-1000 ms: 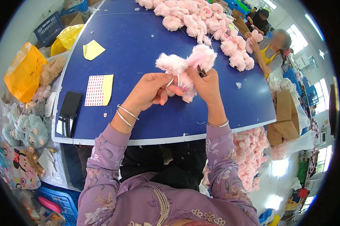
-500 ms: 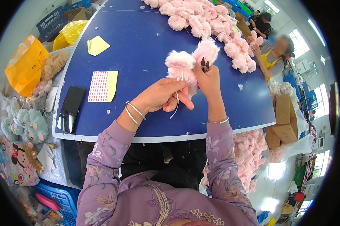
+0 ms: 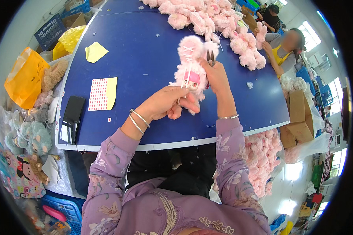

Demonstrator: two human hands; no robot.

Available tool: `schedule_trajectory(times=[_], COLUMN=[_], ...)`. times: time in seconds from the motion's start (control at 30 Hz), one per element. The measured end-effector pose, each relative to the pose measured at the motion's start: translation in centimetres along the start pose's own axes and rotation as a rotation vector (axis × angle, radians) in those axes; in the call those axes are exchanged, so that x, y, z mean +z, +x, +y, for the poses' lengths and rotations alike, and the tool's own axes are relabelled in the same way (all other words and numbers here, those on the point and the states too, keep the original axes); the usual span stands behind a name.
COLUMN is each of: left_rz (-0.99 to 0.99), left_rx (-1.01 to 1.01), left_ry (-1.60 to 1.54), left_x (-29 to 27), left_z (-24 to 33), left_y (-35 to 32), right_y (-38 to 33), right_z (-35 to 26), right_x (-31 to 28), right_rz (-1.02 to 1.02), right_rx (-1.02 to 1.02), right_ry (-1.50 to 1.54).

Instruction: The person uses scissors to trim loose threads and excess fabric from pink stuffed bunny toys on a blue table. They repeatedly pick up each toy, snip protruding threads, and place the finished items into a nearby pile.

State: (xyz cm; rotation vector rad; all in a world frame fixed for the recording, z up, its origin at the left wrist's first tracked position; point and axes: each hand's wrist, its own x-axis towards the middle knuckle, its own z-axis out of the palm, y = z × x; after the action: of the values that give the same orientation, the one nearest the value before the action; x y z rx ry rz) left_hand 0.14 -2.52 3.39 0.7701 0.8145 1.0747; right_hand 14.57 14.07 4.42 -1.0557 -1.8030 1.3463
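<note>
White cord (image 3: pixel 189 71) runs down to the left hand (image 3: pixel 165 102), whose thumb and forefinger appear to pinch it just below the toy's face; the other fingers curl loosely underneath, some pointing to the right. The right hand (image 3: pixel 217 77) reaches up beside the toy (image 3: pixel 198 69), its thumb pressed to the fur near the base of one ear. Its remaining fingers are mostly hidden, so their exact grip cannot be told. Dark snips (image 3: pixel 211 58) sit in that same hand, tips jutting upward past the thumb.

Between the two hands, the pink toy is held upright above the surface (image 3: pixel 145 58), ears up and face toward the person. Cord also crosses over the ear on the person's left.

The left wrist, ringed by two bangles (image 3: pixel 139 120), angles inward; the right wrist, with one bangle, stands nearly straight above its forearm. Both arms come up from below in purple sleeves (image 3: pixel 113 162).

Farther out, a sticker sheet (image 3: pixel 99 94), yellow paper (image 3: pixel 96 52) and a phone (image 3: pixel 72 119) lie to the left. Pink toys (image 3: pixel 211 19) are heaped at the far side, near a co-worker (image 3: pixel 288 51) holding another one.
</note>
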Motion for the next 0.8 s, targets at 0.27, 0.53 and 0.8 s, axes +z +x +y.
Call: schedule_trajectory(times=[0.27,0.53,0.8], left_rz=[0.104,0.061,0.092], left_rx=[-0.011,0.018,0.000], left_ry=[-0.075,-0.111,-0.096], left_x=[-1.0,-0.7,-0.7], left_z=[-0.4,-0.7,-0.8], left_y=[0.6,0.8,0.9], right_y=[-3.7,-6.1,-6.1], right_z=[-2.5,-4.2,-5.0], right_x=[-2.5,-1.8,0.0], right_rz=[-0.104,-0.668,-0.615], right_rx=[0.041,-0.031,-0.054], right_ry=[-0.017,-0.450,-0.491])
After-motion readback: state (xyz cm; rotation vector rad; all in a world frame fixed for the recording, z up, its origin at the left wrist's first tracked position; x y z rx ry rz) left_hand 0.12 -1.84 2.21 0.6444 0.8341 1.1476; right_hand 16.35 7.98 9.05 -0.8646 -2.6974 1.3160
